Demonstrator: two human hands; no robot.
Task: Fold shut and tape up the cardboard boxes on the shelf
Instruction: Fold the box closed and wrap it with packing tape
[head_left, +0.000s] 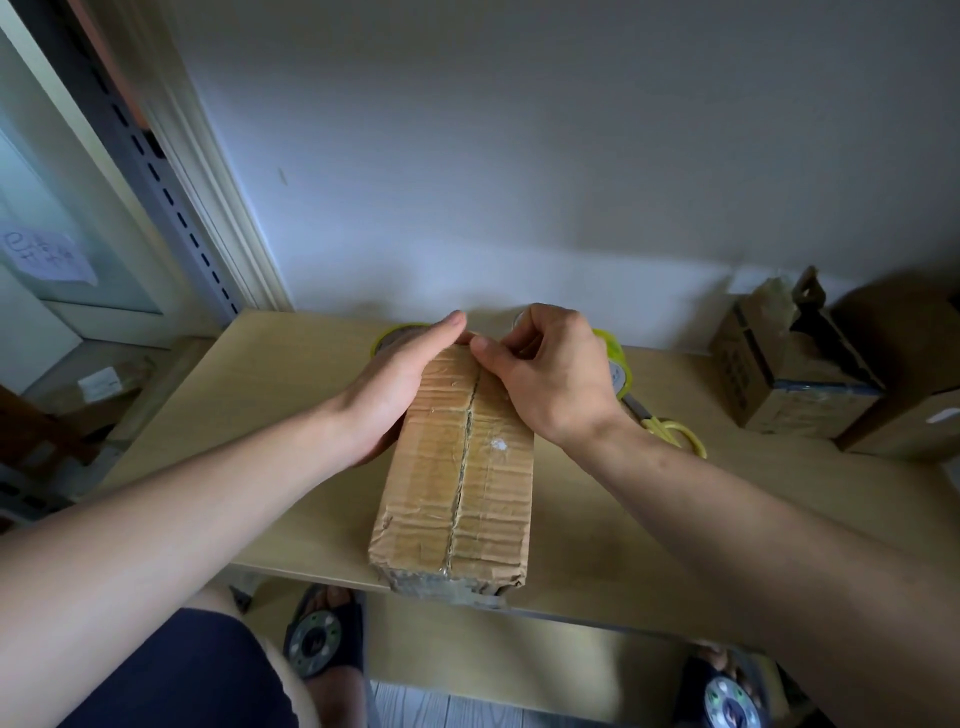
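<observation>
Left hand (387, 387) flat, fingers straight, bracing box (457, 467) side; right hand (545, 369) pinches tape end at far seam.

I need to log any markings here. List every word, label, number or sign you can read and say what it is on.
None can be read.
Paper note on the glass at the left: handwritten marks, too blurred.
Small open box at the right: dark print on its side, too small and blurred.
White label low at the left: blurred.
Long box under both hands: no print visible.
</observation>
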